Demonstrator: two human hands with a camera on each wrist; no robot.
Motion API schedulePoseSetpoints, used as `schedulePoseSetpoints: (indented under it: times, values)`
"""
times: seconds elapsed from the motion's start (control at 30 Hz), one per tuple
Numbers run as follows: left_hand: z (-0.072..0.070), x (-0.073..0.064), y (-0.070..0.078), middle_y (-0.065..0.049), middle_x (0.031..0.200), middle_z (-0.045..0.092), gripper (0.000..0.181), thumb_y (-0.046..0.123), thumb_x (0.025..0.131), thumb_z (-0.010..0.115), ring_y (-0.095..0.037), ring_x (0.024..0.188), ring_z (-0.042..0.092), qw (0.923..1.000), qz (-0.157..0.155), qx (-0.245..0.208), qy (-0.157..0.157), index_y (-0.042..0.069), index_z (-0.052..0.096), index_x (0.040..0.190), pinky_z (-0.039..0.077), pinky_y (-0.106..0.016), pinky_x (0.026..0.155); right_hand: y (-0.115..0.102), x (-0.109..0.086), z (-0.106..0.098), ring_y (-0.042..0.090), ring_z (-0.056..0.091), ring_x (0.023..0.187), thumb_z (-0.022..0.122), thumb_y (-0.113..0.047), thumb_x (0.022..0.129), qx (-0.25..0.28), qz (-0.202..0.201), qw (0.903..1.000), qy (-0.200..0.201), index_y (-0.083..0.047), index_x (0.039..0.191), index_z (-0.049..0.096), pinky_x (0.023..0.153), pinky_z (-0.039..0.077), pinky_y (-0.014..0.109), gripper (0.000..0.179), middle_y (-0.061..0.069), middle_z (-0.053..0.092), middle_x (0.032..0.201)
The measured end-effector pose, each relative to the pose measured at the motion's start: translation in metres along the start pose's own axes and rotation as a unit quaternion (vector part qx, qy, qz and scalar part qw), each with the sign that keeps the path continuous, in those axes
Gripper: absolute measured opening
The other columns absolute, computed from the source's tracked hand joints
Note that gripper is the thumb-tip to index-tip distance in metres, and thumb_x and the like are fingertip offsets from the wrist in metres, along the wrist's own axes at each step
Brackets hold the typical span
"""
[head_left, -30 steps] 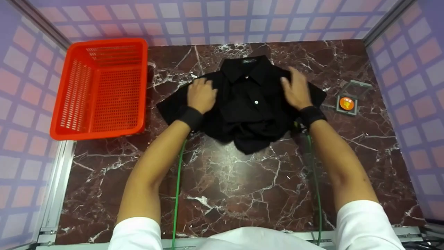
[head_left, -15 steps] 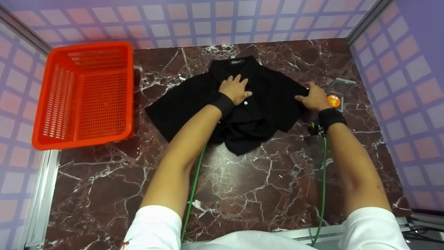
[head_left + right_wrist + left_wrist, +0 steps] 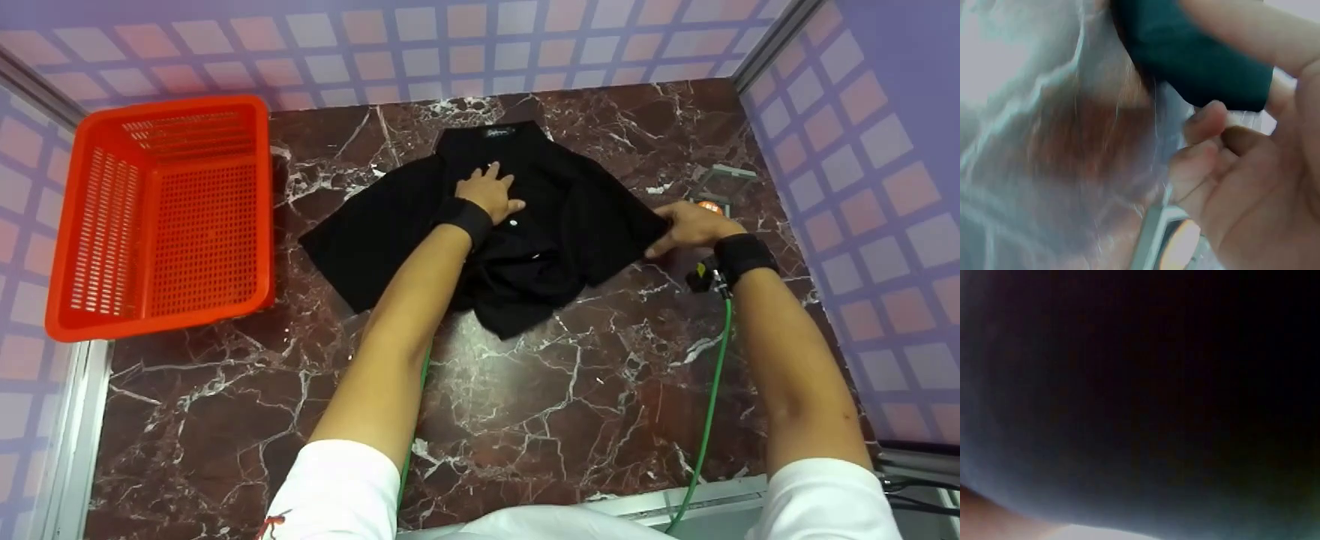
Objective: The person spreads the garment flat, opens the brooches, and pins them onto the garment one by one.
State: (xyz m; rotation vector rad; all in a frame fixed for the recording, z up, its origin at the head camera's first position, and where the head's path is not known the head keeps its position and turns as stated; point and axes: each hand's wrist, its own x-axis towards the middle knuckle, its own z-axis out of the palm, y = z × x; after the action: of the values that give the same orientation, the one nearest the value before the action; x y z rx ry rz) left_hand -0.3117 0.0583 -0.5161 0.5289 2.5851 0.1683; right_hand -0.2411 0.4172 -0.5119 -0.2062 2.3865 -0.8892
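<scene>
A black short-sleeved shirt (image 3: 397,225) with a collar and white buttons lies on the marble-patterned table, its lower part bunched toward me. My left hand (image 3: 487,193) rests on the shirt front below the collar, fingers spread. At the right sleeve's end, my right hand (image 3: 690,226) pinches the cuff between thumb and fingers. The right wrist view shows that sleeve edge (image 3: 1213,73), tinted dark green, held between the thumb and curled fingers (image 3: 1202,124). Dark fabric fills nearly all of the left wrist view, hiding the left fingers there.
A red plastic basket (image 3: 262,277) stands at the left. Behind my right hand sits a small case with its clear lid raised (image 3: 726,180) and an orange disc (image 3: 709,206) inside. Green cables (image 3: 712,405) run from both wrists. Patterned panels (image 3: 480,52) enclose the table's back and sides.
My left hand has shifted from the left shoulder to the shirt's middle. My right hand has moved outward to the right sleeve's end and gripped it; the sleeve is now spread wider.
</scene>
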Motion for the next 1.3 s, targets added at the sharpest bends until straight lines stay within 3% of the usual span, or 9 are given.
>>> schedulePoseSetpoints:
  times: [0.2,0.4,0.47,0.6,0.67,0.87,0.97,1.1,1.3]
  values:
    - [0.0,0.002,0.001,-0.009,0.168,0.01,0.068,0.058,0.104,0.036,-0.038,0.152,0.016,0.9999,0.0,0.016,0.004,0.023,0.026,0.161,0.027,-0.055,0.117,0.002,-0.019,-0.011,0.015,0.059,0.08,0.083,-0.017,0.083,-0.081,0.012,0.9966,-0.006,0.003,0.109,0.071,0.075,0.047,0.028,0.034,0.012,0.071,0.097]
    - [0.001,-0.004,-0.001,-0.008,0.168,0.011,0.067,0.058,0.103,0.037,-0.037,0.151,0.018,0.9997,-0.004,0.02,0.01,0.024,0.028,0.16,0.027,-0.055,0.117,0.014,-0.038,-0.013,0.014,0.062,0.093,0.07,-0.017,0.095,0.116,0.021,0.9929,0.007,0.004,0.119,0.065,0.083,0.049,0.026,0.032,0.004,0.068,0.106]
    - [0.0,-0.006,0.0,-0.008,0.168,0.011,0.067,0.057,0.103,0.038,-0.037,0.151,0.018,0.9998,-0.003,0.017,0.012,0.023,0.028,0.16,0.027,-0.055,0.117,0.025,-0.041,-0.011,0.015,0.064,0.103,0.063,-0.012,0.099,0.253,0.0,0.9674,0.007,0.002,0.131,0.058,0.09,0.051,0.029,0.035,0.002,0.067,0.116]
    - [0.0,-0.008,-0.001,-0.008,0.168,0.013,0.067,0.058,0.103,0.039,-0.037,0.151,0.02,0.9997,-0.003,0.016,0.017,0.023,0.03,0.16,0.028,-0.056,0.116,0.032,-0.045,-0.007,0.022,0.068,0.107,0.049,0.005,0.102,0.471,-0.053,0.8801,-0.023,0.003,0.142,0.046,0.094,0.053,0.035,0.04,0.009,0.067,0.124]
    - [-0.001,-0.008,-0.002,-0.008,0.168,0.013,0.067,0.058,0.103,0.039,-0.037,0.151,0.02,0.9997,-0.004,0.016,0.019,0.023,0.03,0.16,0.029,-0.055,0.115,0.032,-0.045,-0.004,0.022,0.07,0.099,0.049,0.007,0.101,0.485,-0.055,0.8726,-0.01,0.001,0.139,0.048,0.087,0.056,0.034,0.038,0.011,0.07,0.118]
    - [0.003,-0.005,-0.005,-0.008,0.168,0.012,0.068,0.059,0.103,0.039,-0.036,0.151,0.02,0.9996,-0.012,0.017,0.021,0.024,0.029,0.16,0.03,-0.055,0.115,0.031,-0.042,0.003,0.013,0.067,0.074,0.063,-0.003,0.097,0.276,0.023,0.9534,0.12,-0.003,0.106,0.052,0.07,0.058,0.029,0.014,-0.001,0.064,0.083]
    - [0.007,-0.001,-0.007,-0.008,0.168,0.011,0.068,0.06,0.102,0.038,-0.036,0.152,0.018,0.9996,-0.013,0.015,0.02,0.024,0.028,0.16,0.028,-0.055,0.116,0.029,-0.039,0.006,0.015,0.068,0.068,0.067,-0.008,0.095,0.128,0.053,0.9739,0.18,0.0,0.1,0.049,0.063,0.054,0.027,0.02,0.0,0.064,0.076]
    - [0.009,0.002,-0.009,-0.008,0.168,0.007,0.07,0.06,0.103,0.037,-0.037,0.152,0.013,0.9999,0.0,-0.008,0.015,0.022,0.025,0.161,0.022,-0.057,0.118,0.016,-0.036,0.012,0.031,0.068,0.083,0.068,-0.015,0.092,-0.033,0.1,0.9599,0.26,0.005,0.115,0.053,0.074,0.052,0.04,0.034,0.018,0.07,0.094]
    - [0.001,-0.009,-0.016,-0.014,0.167,0.012,0.07,0.056,0.104,0.038,-0.039,0.151,0.017,0.9944,0.059,-0.075,0.046,0.014,0.027,0.16,0.018,-0.049,0.121,-0.016,-0.022,0.025,0.055,0.053,0.111,0.065,-0.021,0.093,-0.116,0.131,0.924,0.34,0.006,0.132,0.048,0.09,0.044,0.066,0.05,0.034,0.051,0.125]
